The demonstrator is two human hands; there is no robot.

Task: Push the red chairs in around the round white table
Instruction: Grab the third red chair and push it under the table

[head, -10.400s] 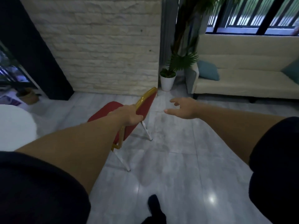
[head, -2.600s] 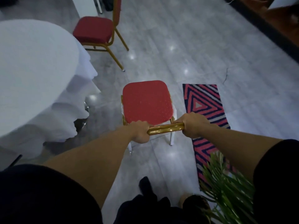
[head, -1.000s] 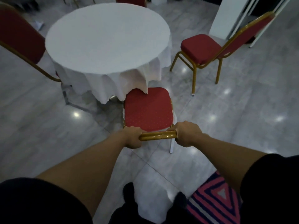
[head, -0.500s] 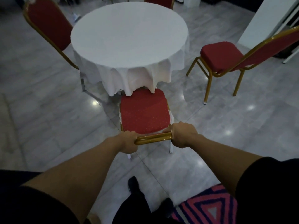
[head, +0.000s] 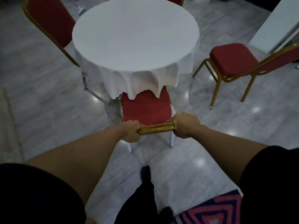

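Round white counter point(head: 135, 38): centre of room, cloth draped. Red chair point(head: 146, 109): front of seat under cloth hem, partly tucked. Second chair point(head: 233, 62): right, well apart, unpushed. Left hand point(head: 131, 130), right hand point(head: 186, 125): each grip clamped on gold top rail point(head: 156, 129). Advice: push level, straight, both hands even; watch cloth snag.
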